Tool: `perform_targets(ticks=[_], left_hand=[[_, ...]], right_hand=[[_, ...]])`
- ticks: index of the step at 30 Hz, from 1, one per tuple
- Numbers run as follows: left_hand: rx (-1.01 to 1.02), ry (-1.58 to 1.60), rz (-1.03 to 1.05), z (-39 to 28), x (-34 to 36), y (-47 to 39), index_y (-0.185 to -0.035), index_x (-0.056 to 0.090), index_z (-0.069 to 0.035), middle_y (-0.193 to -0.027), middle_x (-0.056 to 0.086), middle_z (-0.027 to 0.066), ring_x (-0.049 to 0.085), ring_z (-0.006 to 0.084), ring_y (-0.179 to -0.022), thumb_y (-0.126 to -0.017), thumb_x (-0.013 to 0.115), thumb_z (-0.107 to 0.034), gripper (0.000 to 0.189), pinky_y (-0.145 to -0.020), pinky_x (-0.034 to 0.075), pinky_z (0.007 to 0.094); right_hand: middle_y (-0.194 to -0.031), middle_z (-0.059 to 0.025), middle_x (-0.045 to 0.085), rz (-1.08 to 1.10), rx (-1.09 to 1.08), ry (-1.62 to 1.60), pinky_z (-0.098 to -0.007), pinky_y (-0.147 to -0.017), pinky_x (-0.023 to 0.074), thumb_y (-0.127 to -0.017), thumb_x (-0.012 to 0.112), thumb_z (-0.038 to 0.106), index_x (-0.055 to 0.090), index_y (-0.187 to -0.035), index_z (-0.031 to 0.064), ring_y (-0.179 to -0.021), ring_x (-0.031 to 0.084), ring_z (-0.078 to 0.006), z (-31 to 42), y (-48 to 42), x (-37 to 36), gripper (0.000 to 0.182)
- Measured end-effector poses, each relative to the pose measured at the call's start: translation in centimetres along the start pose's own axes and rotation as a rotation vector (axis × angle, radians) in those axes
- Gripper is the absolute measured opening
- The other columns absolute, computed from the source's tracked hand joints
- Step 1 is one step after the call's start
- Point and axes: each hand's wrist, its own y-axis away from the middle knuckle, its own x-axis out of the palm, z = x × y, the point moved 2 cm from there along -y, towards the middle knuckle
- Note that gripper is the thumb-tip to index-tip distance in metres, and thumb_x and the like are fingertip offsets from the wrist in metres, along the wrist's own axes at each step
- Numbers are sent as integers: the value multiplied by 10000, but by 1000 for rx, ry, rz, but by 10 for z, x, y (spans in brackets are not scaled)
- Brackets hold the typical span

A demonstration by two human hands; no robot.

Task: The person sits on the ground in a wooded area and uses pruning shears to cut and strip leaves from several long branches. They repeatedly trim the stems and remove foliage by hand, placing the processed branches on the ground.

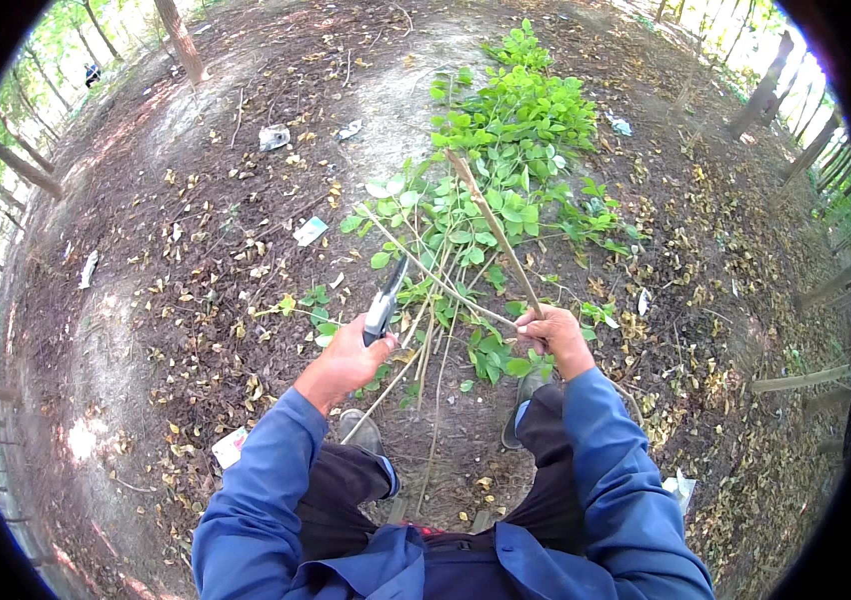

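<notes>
My left hand (pixel 341 361) grips a hand tool with a silver-and-black body (pixel 382 307) and a dark, narrow front end pointing away from me. Its exact kind is hard to settle. In my right hand (pixel 562 339) are a thick, bare brown stick (pixel 497 229) and a thinner pale stick (pixel 440 283), which cross at my fingers and spread apart ahead. Beneath them on the ground lies a pile of cut leafy green branches (pixel 515 127), their bare stems (pixel 429 341) running back toward my feet.
My shoes (pixel 362 431) stand either side of the stems. Dry leaves cover the dark soil (pixel 223 225), with scraps of litter such as a pale packet (pixel 311 231) and a crumpled wrapper (pixel 274 137). Tree trunks (pixel 182 41) rise around the edges. A pale pole (pixel 800 379) juts in at right.
</notes>
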Motion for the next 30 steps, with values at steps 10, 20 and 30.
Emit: perform_targets(ticks=[10,20,30], left_hand=[[3,-118,121,-3,20,4,-1063,509,-35,-803,549,7,497,80,-696,-826,576,-101,255,-622,429,245],[159,-256,36,4,33,6,-1135,480,-3,-828,578,84,527,139,-722,-831,564,-140,344,-667,449,292],[49,-254,-4,2,36,10,-1134,485,0,-774,551,62,508,130,-682,-846,556,-152,333,-632,442,296]], right_hand=[[-649,-70,607,8,16,-2,-212,-384,352,-716,588,15,621,-832,-16,-433,472,-87,-6,-5,-1,125],[-659,-48,611,44,47,64,-210,-396,334,-716,581,49,635,-862,11,-436,469,-75,-8,-4,5,160],[-671,-27,612,42,18,166,-212,-415,327,-695,593,87,637,-869,6,-449,483,-73,-10,-5,8,196]])
